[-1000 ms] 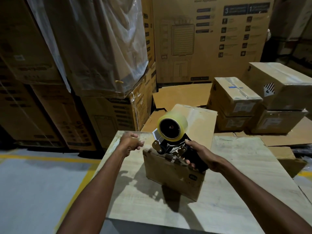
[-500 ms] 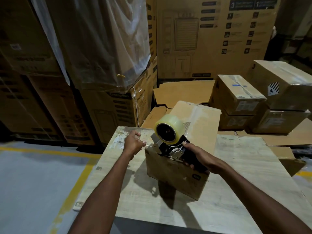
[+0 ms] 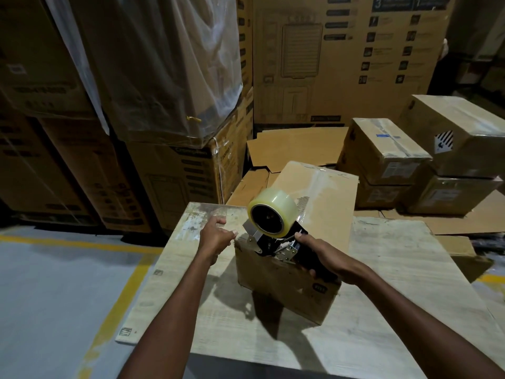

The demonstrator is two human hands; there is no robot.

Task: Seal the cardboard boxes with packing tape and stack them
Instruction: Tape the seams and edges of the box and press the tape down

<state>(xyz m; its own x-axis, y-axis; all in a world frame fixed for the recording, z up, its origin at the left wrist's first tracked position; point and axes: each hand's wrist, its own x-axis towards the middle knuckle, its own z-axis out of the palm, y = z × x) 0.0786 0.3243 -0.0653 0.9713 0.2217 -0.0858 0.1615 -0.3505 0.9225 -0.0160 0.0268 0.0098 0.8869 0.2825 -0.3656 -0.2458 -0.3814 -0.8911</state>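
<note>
Dim warm light from above and ahead. Cardboard box throws hard shadow toward camera on table. Edges bow, corners soft.

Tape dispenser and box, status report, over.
Right hand grips tape dispenser, resting on box near edge. Left hand curled at box corner, grip unclear. Nothing in the way.
</note>
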